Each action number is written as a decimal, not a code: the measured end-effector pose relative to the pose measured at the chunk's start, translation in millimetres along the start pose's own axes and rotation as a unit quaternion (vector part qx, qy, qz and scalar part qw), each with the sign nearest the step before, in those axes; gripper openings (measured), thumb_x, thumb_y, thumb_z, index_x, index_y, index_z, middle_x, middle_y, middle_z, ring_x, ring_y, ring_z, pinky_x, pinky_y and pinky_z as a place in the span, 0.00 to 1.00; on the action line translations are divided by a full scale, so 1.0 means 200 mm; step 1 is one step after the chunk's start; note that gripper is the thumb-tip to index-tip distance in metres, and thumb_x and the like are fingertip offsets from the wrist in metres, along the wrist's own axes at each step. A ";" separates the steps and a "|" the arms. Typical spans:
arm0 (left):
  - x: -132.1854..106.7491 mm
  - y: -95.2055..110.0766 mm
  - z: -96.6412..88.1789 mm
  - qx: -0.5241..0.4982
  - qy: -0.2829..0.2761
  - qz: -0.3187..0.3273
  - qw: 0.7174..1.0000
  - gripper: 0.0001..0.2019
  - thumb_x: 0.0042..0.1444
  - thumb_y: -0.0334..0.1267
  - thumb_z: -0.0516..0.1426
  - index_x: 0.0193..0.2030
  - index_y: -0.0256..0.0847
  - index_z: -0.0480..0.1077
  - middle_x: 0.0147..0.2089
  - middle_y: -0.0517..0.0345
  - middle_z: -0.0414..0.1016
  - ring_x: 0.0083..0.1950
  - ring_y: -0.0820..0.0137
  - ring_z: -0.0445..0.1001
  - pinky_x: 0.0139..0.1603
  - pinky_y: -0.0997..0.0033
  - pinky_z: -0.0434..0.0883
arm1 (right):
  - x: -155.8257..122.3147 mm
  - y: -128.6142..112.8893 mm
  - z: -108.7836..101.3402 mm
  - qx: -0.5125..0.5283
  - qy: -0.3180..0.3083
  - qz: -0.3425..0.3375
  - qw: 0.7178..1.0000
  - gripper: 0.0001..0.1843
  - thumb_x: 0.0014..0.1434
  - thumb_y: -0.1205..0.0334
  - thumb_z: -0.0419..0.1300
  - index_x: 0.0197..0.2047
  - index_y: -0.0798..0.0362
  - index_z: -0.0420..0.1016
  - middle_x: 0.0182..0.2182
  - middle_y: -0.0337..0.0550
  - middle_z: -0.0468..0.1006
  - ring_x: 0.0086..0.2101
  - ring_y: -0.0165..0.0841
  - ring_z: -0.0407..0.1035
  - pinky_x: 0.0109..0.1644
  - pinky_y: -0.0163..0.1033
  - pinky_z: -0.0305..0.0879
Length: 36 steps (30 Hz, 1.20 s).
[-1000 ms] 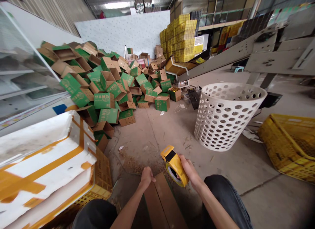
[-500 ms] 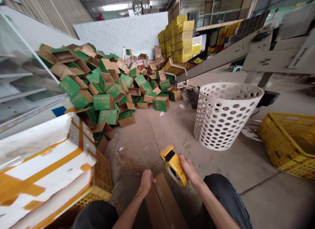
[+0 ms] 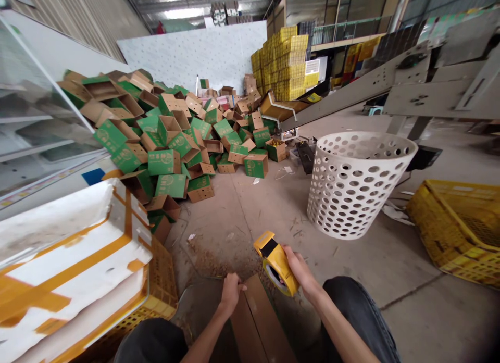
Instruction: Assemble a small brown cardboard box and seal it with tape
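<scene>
My right hand (image 3: 299, 272) is closed around a yellow tape dispenser (image 3: 276, 261), which carries a roll of tape and hangs just beyond the right far edge of a cardboard box (image 3: 262, 321). That box stands between my knees, its two brown top flaps folded in with a narrow seam along the middle. My left hand (image 3: 232, 291) is closed at the box's far left edge, its fingers curled down against the cardboard. Whether those fingertips pinch the flap or only press on it is partly hidden.
Left of me a white foam box (image 3: 78, 259) with orange tape rests on a yellow crate (image 3: 162, 279). A white perforated basket (image 3: 355, 191) and a yellow crate (image 3: 457, 227) stand at right. Ahead lies a heap of green-brown cartons (image 3: 167, 162), near a conveyor (image 3: 351, 95).
Almost nothing differs. Both hands, the tape dispenser and the box keep their places; the view has shifted very slightly.
</scene>
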State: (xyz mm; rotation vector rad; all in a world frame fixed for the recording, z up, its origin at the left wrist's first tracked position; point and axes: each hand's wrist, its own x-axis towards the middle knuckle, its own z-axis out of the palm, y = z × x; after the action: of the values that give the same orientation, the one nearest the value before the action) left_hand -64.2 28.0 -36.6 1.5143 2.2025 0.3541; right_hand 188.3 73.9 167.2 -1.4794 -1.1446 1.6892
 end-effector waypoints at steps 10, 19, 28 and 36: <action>0.08 -0.06 0.02 -0.008 -0.033 -0.010 0.999 0.09 0.52 0.34 0.70 0.41 0.37 0.82 0.50 0.50 0.83 0.56 0.62 0.76 0.55 0.69 0.68 | 0.03 0.02 -0.01 -0.010 0.006 -0.002 1.000 0.27 0.71 0.44 0.49 0.28 0.53 0.71 0.19 0.43 0.74 0.18 0.32 0.68 0.23 0.35 0.62; 0.12 -0.02 -0.02 0.015 -0.060 -0.017 0.998 0.11 0.49 0.33 0.73 0.40 0.37 0.82 0.48 0.51 0.85 0.53 0.64 0.78 0.52 0.71 0.68 | 0.02 0.02 0.00 -0.004 0.004 0.006 1.000 0.27 0.70 0.41 0.50 0.31 0.54 0.73 0.19 0.44 0.74 0.18 0.34 0.68 0.22 0.36 0.64; 0.10 0.02 -0.04 0.000 -0.032 -0.023 0.999 0.07 0.49 0.29 0.71 0.36 0.37 0.81 0.44 0.53 0.85 0.48 0.67 0.80 0.45 0.74 0.67 | 0.04 0.04 -0.01 -0.030 0.007 -0.003 1.000 0.31 0.68 0.36 0.50 0.34 0.54 0.75 0.23 0.46 0.77 0.22 0.34 0.71 0.25 0.35 0.66; 0.09 0.03 -0.05 0.001 -0.015 -0.035 0.999 0.08 0.45 0.30 0.74 0.31 0.38 0.80 0.40 0.54 0.85 0.44 0.67 0.81 0.43 0.73 0.68 | 0.05 0.06 -0.02 -0.041 0.003 -0.013 0.999 0.33 0.68 0.33 0.49 0.33 0.54 0.75 0.23 0.45 0.77 0.22 0.34 0.71 0.25 0.35 0.66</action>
State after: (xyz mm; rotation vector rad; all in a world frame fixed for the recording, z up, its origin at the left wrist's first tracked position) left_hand -69.1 46.7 -29.0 1.4300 2.2261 0.3044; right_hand 190.9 79.1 152.2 -1.5132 -1.2373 1.6364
